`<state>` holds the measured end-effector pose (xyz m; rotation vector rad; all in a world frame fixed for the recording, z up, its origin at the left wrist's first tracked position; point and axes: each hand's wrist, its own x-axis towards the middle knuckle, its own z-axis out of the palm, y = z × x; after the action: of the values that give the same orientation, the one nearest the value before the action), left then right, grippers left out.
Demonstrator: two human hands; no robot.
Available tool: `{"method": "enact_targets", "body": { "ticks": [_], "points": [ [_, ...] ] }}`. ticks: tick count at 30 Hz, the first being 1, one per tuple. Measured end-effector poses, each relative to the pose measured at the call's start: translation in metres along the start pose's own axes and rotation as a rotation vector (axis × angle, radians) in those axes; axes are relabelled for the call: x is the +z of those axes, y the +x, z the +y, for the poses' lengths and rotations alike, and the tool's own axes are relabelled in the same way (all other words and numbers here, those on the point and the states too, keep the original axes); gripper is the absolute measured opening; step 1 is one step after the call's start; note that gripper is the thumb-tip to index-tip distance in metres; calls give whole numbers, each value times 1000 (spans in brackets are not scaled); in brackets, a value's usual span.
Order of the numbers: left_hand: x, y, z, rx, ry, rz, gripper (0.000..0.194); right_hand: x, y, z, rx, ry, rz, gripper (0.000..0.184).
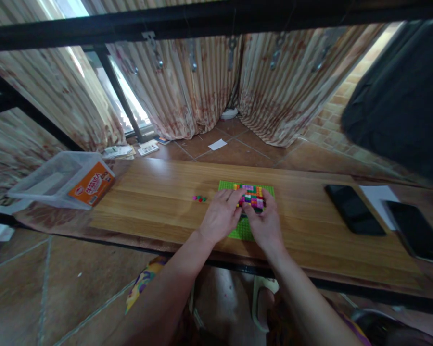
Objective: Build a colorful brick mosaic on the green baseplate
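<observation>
A green studded baseplate (242, 229) lies on the wooden board, partly hidden under my hands. Many small colourful toy bricks (251, 193) are packed together on it in a block. My left hand (222, 214) reaches over the block's left side, its fingers bent onto the bricks. From the right, my right hand (267, 223) curls around the near corner, with thumb and fingers against the bricks. Both thumbs are close together at the block's near edge. A few loose bricks (200, 198) in pink, red and green lie left of my left hand.
The wooden board (155, 197) rests on a low table. At its left end stands a clear plastic box (50, 180) with an orange label. Two black phones (354, 209) and white paper (377, 197) lie at the right. A dark metal bar (209, 21) crosses above.
</observation>
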<state>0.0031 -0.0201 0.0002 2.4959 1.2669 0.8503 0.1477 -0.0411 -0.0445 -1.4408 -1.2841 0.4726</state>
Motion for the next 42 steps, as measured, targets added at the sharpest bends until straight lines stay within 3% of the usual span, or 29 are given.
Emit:
{"method": "enact_targets", "body": {
  "ticks": [9, 13, 16, 19, 22, 26, 33, 37, 42],
  "points": [
    [4, -1, 1, -27, -36, 6, 39, 5, 1, 0, 43, 19, 47, 59],
    [-4, -4, -2, -29, -107, 40, 41, 2, 2, 1, 64, 27, 51, 64],
    [-20, -7, -18, -93, -143, 116, 40, -2, 3, 0, 166, 95, 65, 69],
    [-37, -11, -45, -249, -111, 177, 39, -8, 4, 0, 238, 185, 84, 69],
    [-50, -16, -70, -362, -3, 82, 33, -13, 6, -2, 236, 200, 119, 63],
    [-54, -24, -85, -353, 82, -62, 27, -15, 8, -4, 248, 200, 114, 58],
    [-42, -22, -67, -298, 71, -154, 17, -14, 6, -2, 197, 190, 65, 50],
    [-34, -20, -49, -396, 175, -195, 8, -14, 6, -2, 200, 166, 85, 51],
    [-24, -22, -43, -442, 263, -169, 12, -15, 7, -7, 199, 161, 82, 49]
  ]
}}
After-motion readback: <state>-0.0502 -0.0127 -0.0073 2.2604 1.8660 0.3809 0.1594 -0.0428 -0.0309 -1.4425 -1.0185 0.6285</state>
